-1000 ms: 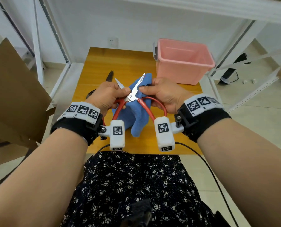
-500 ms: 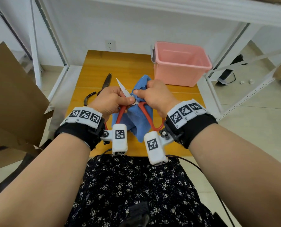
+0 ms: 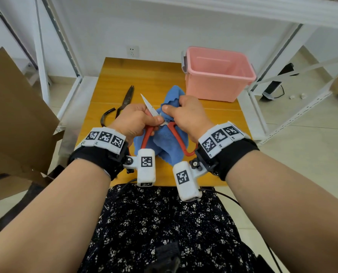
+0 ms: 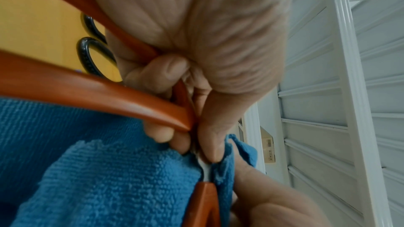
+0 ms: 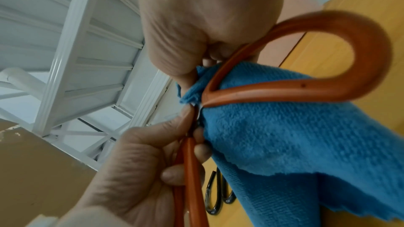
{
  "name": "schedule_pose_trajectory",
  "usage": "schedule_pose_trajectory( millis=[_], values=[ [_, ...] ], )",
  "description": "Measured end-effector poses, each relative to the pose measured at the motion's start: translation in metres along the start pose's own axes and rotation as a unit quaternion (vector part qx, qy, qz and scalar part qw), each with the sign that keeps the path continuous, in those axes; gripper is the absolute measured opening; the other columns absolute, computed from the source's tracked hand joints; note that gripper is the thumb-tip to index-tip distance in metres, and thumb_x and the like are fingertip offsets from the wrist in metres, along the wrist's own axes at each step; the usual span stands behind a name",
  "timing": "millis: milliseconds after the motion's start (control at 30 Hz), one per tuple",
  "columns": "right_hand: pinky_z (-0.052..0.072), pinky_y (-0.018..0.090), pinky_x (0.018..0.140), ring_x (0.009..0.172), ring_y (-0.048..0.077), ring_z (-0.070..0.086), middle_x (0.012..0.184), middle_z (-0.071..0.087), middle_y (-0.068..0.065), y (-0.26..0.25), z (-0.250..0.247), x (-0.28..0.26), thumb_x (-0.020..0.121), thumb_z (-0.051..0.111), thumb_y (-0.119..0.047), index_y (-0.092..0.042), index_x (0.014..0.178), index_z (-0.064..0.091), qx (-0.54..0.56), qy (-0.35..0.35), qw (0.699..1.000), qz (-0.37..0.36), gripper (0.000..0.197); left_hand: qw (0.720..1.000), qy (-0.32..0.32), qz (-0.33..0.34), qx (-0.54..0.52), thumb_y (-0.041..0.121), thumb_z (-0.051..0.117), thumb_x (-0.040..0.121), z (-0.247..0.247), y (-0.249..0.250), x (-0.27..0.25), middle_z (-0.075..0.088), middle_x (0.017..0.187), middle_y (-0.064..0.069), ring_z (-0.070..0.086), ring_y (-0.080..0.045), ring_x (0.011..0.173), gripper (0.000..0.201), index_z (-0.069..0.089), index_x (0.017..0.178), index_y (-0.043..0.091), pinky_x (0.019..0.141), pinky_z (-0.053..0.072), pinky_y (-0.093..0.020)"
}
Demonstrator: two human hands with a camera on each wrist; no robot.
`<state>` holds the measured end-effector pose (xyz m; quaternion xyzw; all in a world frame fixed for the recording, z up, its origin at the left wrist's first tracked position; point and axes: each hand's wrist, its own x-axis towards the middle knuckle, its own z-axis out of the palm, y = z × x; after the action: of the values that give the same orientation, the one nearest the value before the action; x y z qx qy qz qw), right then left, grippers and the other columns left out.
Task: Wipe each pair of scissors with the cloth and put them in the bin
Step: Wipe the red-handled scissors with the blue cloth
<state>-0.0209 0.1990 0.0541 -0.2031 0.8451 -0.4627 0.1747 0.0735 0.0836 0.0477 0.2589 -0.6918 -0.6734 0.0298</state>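
Black scissors (image 3: 125, 103) are lying near the tabletop's (image 3: 113, 79) left edge, waiting. The left hand (image 3: 133, 120) is clamping the red scissors (image 3: 147, 134) by a handle, steadying them above the tabletop's front edge while the right hand (image 3: 187, 115) is pinching the cloth (image 3: 168, 140) round a blade. The bin (image 3: 219, 75) is standing at the back right corner.

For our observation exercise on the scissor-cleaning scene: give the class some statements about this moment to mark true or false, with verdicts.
1. The left hand grips the red-handled scissors. True.
2. The right hand holds nothing. False: it pinches the blue cloth against the scissors.
3. The black scissors lie inside the pink bin. False: they lie on the wooden table, left of the hands.
4. The pink bin stands at the table's far right. True.
5. The red-handled scissors' blades are closed together. False: one bare blade points up and away, the other is wrapped in the cloth.
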Motion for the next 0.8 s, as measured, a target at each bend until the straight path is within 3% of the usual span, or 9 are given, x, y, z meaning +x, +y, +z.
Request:
schedule_pose_trajectory(
  millis=[67, 133, 233, 300, 367, 467, 567, 700, 800],
  values=[
    [0.051, 0.043, 0.069, 0.07, 0.026, 0.059, 0.075, 0.063, 0.013, 0.001, 0.0, 0.0, 0.092, 0.063, -0.03, -0.002, 0.075, 0.061, -0.022, 0.014, 1.0, -0.002, 0.033, 1.0, -0.001, 0.004, -0.008, 0.002, 0.069, 0.086, 0.004, 0.0, -0.002, 0.061, 0.064, -0.016, 0.055, -0.013, 0.044, 0.025, 0.06, 0.063, 0.003, 0.038, 0.037, -0.016],
    [0.041, 0.036, 0.064, 0.068, 0.023, 0.052, 0.067, 0.053, 0.005, 0.002, -0.001, -0.001, 0.098, 0.056, -0.028, -0.012, 0.065, 0.05, -0.04, 0.029, 0.999, 0.004, 0.038, 1.0, -0.004, 0.006, -0.01, 0.002, 0.07, 0.086, 0.008, 0.0, -0.004, 0.06, 0.062, -0.015, 0.054, -0.013, 0.044, 0.03, 0.057, 0.059, 0.007, 0.04, 0.038, -0.018],
    [0.045, 0.041, 0.066, 0.072, 0.026, 0.054, 0.068, 0.053, 0.006, 0.006, -0.001, 0.001, 0.099, 0.053, -0.031, -0.013, 0.064, 0.049, -0.024, 0.04, 0.999, 0.006, 0.039, 1.0, 0.0, 0.001, -0.014, 0.001, 0.069, 0.086, 0.011, 0.003, -0.006, 0.061, 0.063, -0.014, 0.057, -0.012, 0.045, 0.032, 0.054, 0.06, 0.009, 0.04, 0.041, -0.018],
    [0.054, 0.05, 0.073, 0.073, 0.031, 0.06, 0.072, 0.06, 0.013, 0.007, -0.001, 0.003, 0.094, 0.058, -0.032, -0.007, 0.07, 0.056, 0.014, 0.022, 1.0, 0.011, 0.035, 1.0, 0.005, -0.006, -0.013, 0.0, 0.069, 0.086, 0.009, 0.004, -0.006, 0.061, 0.063, -0.013, 0.057, -0.01, 0.043, 0.03, 0.054, 0.062, 0.008, 0.037, 0.039, -0.016],
    [0.055, 0.054, 0.078, 0.075, 0.032, 0.064, 0.077, 0.064, 0.016, 0.008, -0.002, 0.004, 0.09, 0.066, -0.029, -0.006, 0.075, 0.06, 0.024, -0.006, 1.0, 0.004, 0.028, 1.0, 0.008, -0.007, -0.013, 0.001, 0.068, 0.087, 0.007, 0.006, -0.007, 0.061, 0.065, -0.013, 0.058, -0.009, 0.044, 0.027, 0.055, 0.065, 0.008, 0.037, 0.039, -0.016],
    [0.056, 0.047, 0.079, 0.076, 0.024, 0.064, 0.077, 0.063, 0.005, 0.007, -0.004, 0.005, 0.088, 0.071, -0.022, -0.015, 0.075, 0.059, 0.007, -0.025, 1.0, -0.011, 0.019, 1.0, 0.006, -0.008, -0.018, -0.001, 0.065, 0.088, 0.006, 0.008, -0.006, 0.061, 0.066, -0.012, 0.057, -0.008, 0.043, 0.022, 0.057, 0.069, 0.005, 0.037, 0.039, -0.015],
    [0.056, 0.05, 0.08, 0.081, 0.03, 0.066, 0.079, 0.065, 0.01, 0.006, -0.001, 0.006, 0.089, 0.068, -0.025, -0.013, 0.073, 0.06, -0.005, -0.008, 1.0, -0.017, 0.021, 1.0, 0.008, -0.007, -0.021, -0.002, 0.065, 0.088, 0.007, 0.008, -0.007, 0.062, 0.06, -0.009, 0.057, -0.008, 0.042, 0.02, 0.057, 0.07, 0.003, 0.036, 0.037, -0.014],
    [0.045, 0.044, 0.064, 0.064, 0.024, 0.048, 0.064, 0.05, 0.008, 0.008, 0.003, 0.003, 0.094, 0.062, -0.025, -0.012, 0.063, 0.05, 0.014, 0.024, 1.0, -0.001, 0.035, 1.0, -0.001, -0.004, -0.014, -0.001, 0.067, 0.087, 0.007, 0.006, -0.006, 0.061, 0.058, -0.009, 0.057, -0.012, 0.045, 0.026, 0.057, 0.064, 0.006, 0.039, 0.041, -0.017],
    [0.037, 0.042, 0.061, 0.057, 0.021, 0.041, 0.056, 0.042, 0.005, 0.012, 0.004, 0.003, 0.095, 0.059, -0.025, -0.015, 0.055, 0.041, 0.044, 0.04, 0.998, 0.014, 0.045, 1.0, -0.003, -0.004, -0.011, 0.001, 0.069, 0.086, 0.009, 0.004, -0.007, 0.062, 0.059, -0.011, 0.058, -0.014, 0.048, 0.03, 0.057, 0.06, 0.008, 0.04, 0.042, -0.018]
  ],
)
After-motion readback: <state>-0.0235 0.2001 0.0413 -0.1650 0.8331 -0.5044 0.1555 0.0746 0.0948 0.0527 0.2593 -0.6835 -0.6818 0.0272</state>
